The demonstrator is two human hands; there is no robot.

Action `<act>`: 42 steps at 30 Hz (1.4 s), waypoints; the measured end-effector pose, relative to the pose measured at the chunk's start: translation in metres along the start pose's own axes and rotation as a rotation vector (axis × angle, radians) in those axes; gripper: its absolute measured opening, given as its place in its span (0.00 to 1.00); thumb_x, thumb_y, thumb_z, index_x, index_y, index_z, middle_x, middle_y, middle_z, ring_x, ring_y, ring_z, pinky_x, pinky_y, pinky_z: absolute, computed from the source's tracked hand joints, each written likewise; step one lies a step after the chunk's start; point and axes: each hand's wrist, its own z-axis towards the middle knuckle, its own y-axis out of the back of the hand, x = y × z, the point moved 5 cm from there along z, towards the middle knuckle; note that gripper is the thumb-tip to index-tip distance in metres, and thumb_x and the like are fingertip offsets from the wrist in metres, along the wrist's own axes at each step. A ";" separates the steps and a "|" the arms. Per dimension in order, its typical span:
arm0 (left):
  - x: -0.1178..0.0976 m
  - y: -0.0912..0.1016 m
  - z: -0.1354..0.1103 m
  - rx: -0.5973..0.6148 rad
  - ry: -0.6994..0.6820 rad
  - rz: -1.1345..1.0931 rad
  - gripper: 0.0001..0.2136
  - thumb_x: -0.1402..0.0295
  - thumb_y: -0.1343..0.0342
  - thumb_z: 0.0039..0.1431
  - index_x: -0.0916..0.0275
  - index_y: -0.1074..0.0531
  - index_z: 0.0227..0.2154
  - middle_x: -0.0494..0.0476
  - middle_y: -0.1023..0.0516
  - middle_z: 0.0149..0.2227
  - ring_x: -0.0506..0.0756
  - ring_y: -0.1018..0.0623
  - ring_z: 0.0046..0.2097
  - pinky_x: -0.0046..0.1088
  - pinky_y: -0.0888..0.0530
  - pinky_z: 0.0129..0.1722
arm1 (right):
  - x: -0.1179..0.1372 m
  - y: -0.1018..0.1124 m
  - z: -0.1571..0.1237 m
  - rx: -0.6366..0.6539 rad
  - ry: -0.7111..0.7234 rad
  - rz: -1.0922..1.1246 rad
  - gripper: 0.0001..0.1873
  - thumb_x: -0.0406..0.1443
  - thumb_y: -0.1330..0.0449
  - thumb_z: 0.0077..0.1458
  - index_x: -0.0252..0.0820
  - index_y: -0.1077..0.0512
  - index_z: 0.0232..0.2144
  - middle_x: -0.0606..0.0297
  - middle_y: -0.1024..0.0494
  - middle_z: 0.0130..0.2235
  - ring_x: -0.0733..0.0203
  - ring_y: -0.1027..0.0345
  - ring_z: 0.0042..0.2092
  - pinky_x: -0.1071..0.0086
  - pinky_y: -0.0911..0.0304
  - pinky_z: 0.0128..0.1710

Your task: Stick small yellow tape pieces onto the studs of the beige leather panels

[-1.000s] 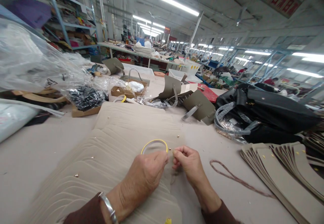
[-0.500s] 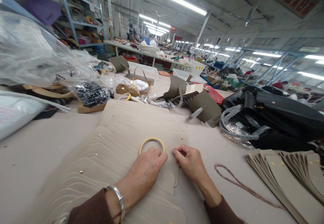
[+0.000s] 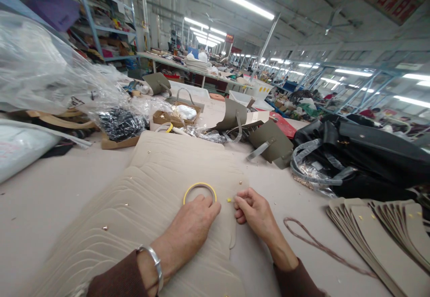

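A stack of beige leather-like panels [image 3: 174, 162] lies fanned out before me, with small metal studs on several of them. My left hand [image 3: 195, 223] rests on the stack, its fingers closed on the near edge of a thin roll of yellow tape [image 3: 200, 185]. A small yellow piece of tape [image 3: 229, 200] shows on the top panel near its right edge. Just right of that piece, my right hand [image 3: 253, 209] has thumb and forefinger pinched together; whether anything is between them cannot be made out.
Right of my hands lie a looped brown cord [image 3: 316, 241] and fanned beige strips [image 3: 369, 234] with yellow marks. Behind are black bags [image 3: 363, 149], olive pieces [image 3: 272, 142] and a cardboard box [image 3: 121, 142] of wrapped black parts. Plastic bags [image 3: 40, 64] heap at the left.
My right hand has moved slightly right, away from the panel edge, and the small yellow piece of tape now shows there. My left hand stays on the roll.
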 end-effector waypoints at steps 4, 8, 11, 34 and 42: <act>0.000 0.000 0.000 -0.020 -0.010 -0.005 0.09 0.79 0.55 0.62 0.60 0.33 0.35 0.55 0.29 0.35 0.57 0.30 0.38 0.31 0.31 0.34 | 0.010 -0.001 -0.008 -0.018 0.181 -0.178 0.12 0.40 0.43 0.56 0.39 0.24 0.29 0.66 0.26 0.21 0.62 0.31 0.24 0.71 0.37 0.26; 0.000 0.000 -0.002 -0.033 -0.037 -0.012 0.09 0.79 0.55 0.62 0.60 0.33 0.35 0.54 0.29 0.35 0.57 0.30 0.38 0.32 0.31 0.34 | 0.024 -0.008 -0.010 -0.138 0.321 -0.419 0.11 0.37 0.44 0.56 0.41 0.23 0.28 0.63 0.21 0.26 0.60 0.29 0.29 0.71 0.38 0.31; -0.001 0.003 -0.003 -0.054 -0.055 -0.040 0.09 0.79 0.55 0.62 0.60 0.34 0.35 0.54 0.29 0.35 0.57 0.30 0.38 0.32 0.31 0.35 | 0.029 -0.014 -0.009 -0.161 0.329 -0.537 0.09 0.35 0.44 0.56 0.42 0.24 0.28 0.65 0.22 0.25 0.62 0.31 0.26 0.72 0.41 0.29; 0.002 0.007 -0.008 -0.319 -0.146 -0.300 0.18 0.73 0.55 0.66 0.61 0.46 0.57 0.59 0.23 0.46 0.56 0.21 0.42 0.31 0.24 0.37 | 0.062 -0.013 -0.034 0.027 0.718 -0.203 0.07 0.29 0.44 0.56 0.40 0.26 0.31 0.64 0.25 0.29 0.63 0.32 0.31 0.70 0.37 0.33; 0.000 0.013 -0.005 -0.218 -0.051 -0.342 0.04 0.73 0.55 0.66 0.60 0.36 0.37 0.51 0.27 0.32 0.54 0.25 0.32 0.28 0.32 0.30 | 0.059 -0.018 -0.040 -0.185 0.863 -0.370 0.09 0.26 0.47 0.50 0.39 0.28 0.26 0.66 0.28 0.23 0.66 0.35 0.24 0.74 0.40 0.26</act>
